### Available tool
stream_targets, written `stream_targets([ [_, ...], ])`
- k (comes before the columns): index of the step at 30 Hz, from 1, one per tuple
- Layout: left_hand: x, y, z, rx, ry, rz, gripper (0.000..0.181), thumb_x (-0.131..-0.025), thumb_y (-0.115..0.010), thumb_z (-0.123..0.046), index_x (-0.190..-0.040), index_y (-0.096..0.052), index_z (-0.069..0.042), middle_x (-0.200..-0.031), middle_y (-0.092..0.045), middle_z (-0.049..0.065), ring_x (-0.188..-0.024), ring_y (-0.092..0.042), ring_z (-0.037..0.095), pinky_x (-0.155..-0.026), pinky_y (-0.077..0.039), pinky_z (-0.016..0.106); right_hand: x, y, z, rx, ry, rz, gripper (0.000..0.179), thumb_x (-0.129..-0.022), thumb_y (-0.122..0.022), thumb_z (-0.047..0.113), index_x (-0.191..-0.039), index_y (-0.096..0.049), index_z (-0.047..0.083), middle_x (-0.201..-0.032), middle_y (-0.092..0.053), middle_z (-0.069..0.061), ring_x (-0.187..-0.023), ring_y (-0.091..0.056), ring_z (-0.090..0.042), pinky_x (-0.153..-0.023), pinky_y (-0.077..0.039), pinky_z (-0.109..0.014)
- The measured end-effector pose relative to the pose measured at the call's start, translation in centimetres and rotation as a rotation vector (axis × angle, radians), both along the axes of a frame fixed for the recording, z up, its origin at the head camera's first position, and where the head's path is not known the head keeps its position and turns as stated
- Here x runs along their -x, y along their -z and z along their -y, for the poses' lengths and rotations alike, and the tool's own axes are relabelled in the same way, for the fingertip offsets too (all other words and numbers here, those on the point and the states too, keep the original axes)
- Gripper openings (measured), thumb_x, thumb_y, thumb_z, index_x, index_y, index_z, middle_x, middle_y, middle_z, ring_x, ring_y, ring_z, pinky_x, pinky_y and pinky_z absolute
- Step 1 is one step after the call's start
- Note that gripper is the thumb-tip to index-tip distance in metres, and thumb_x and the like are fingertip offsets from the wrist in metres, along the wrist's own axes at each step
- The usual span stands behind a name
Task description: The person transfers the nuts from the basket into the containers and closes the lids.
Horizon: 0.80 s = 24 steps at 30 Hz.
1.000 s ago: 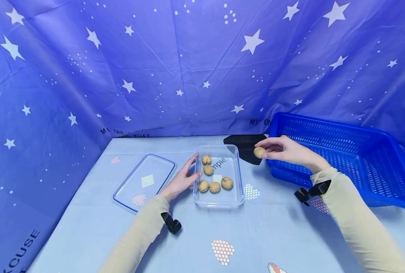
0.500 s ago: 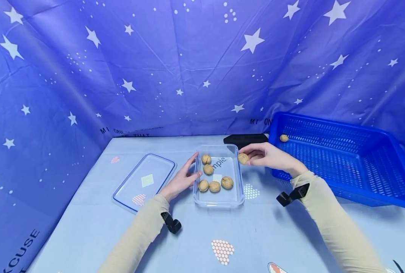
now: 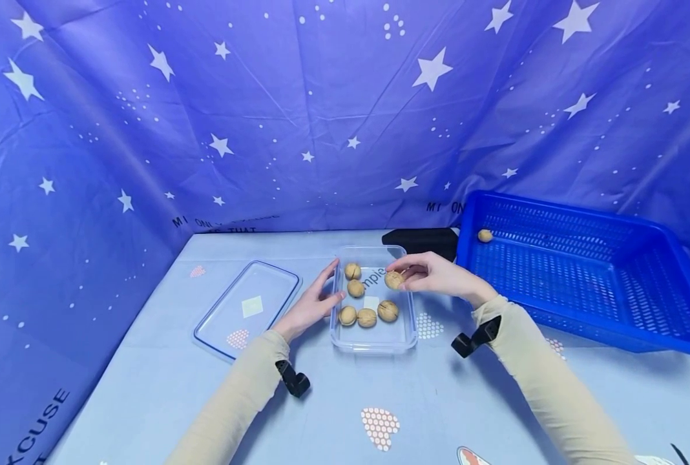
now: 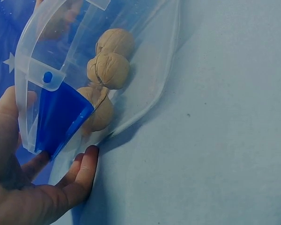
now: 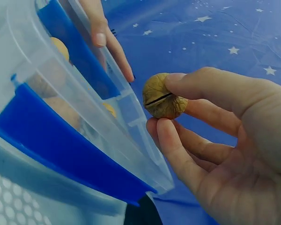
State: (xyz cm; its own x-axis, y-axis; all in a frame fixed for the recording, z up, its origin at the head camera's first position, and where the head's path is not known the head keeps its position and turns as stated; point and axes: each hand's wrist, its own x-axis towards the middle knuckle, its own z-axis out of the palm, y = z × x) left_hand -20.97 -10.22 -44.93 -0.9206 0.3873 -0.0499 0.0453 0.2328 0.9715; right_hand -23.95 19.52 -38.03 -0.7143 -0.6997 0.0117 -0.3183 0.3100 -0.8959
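Note:
A clear plastic container stands on the table with several walnuts lying inside. My left hand rests against its left wall, fingers spread. In the left wrist view, the left hand's fingers lie along the outside of the container, with the thumb by the rim. Above the container's right part, my right hand pinches a walnut between thumb and fingertips. The right wrist view shows this walnut, with a dark seam, just beyond the container's rim.
A clear lid with a blue edge lies left of the container. At the right stands a blue perforated basket with a walnut in its far left corner. Behind the container lies a black flat object. A starry blue curtain backs the table.
My right hand has moved left from beside the basket to over the container, carrying the walnut. The left hand and the walnuts in the container have stayed in place.

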Motion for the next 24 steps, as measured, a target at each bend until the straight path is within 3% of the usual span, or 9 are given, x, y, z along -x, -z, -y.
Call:
stream_targets([
  [10,-0.1,0.2,0.1,0.03,0.005,-0.063,0.075,-0.096,-0.059,-0.033,-0.156,-0.015,-0.027,-0.157,-0.017,0.02,-0.133,-0.026,0.052,-0.099,-0.041,0.056,0.2,1.4,2.2,0.003,-0.016,-0.02,0.04,-0.088,-0.067,0.004,-0.126,-0.059,-0.006,-0.121,-0.061,-0.018,-0.102,-0.061,-0.029,-0.086,-0.054,-0.031],
  [19,0.2,0.3,-0.1,0.004,-0.006,0.003,0.073,-0.097,-0.058,-0.02,-0.156,-0.016,-0.03,-0.158,-0.016,0.014,-0.133,-0.03,0.047,-0.094,-0.048,0.049,0.2,1.7,2.7,0.045,-0.036,-0.001,0.036,-0.091,-0.062,0.0,-0.125,-0.056,-0.01,-0.122,-0.057,-0.03,-0.1,-0.063,-0.033,-0.085,-0.054,-0.031],
  [24,0.1,0.1,-0.1,-0.014,-0.006,0.023,0.073,-0.098,-0.058,-0.018,-0.156,-0.016,-0.032,-0.159,-0.014,0.012,-0.133,-0.031,0.047,-0.09,-0.051,0.046,0.1,1.5,2.4,0.024,-0.026,-0.027,0.034,-0.091,-0.062,0.002,-0.123,-0.059,-0.008,-0.12,-0.058,-0.028,-0.098,-0.064,-0.031,-0.086,-0.054,-0.032],
])
